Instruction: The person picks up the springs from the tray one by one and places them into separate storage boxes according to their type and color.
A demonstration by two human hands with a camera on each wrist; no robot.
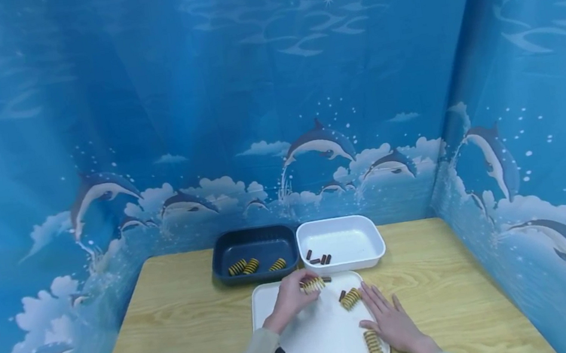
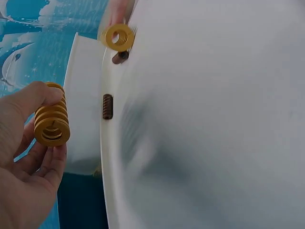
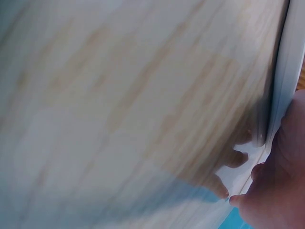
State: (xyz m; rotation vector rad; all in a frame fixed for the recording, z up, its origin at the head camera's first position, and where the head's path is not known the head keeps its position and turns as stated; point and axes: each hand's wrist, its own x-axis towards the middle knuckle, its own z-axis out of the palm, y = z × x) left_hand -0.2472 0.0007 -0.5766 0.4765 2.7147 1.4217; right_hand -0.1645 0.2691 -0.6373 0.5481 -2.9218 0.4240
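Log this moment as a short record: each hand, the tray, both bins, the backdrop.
Left hand: grips a yellow spring
Right hand: outstretched at the white tray's right edge, holding nothing
Tray also holds: two yellow springs, small brown springs
Dark bin: three yellow springs
White bin: several small brown springs
Backdrop: blue dolphin-print curtain

no txt, labels, brands, nos or signs legible in any of the 3 cam views, head or L/R wrist
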